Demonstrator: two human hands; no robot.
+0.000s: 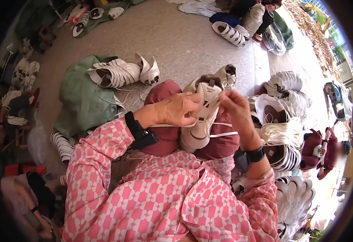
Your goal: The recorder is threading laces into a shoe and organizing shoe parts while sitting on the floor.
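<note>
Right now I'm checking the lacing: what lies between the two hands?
In the head view, a white shoe upper on the lap, its white lace stretched from left hand to right hand.

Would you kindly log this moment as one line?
left hand: holds white shoe upper | right hand: pulls white lace | rests on maroon lap

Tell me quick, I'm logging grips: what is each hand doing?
Left hand: closed on the white lace at the cream shoe upper.
Right hand: pinching the same lace.
</note>
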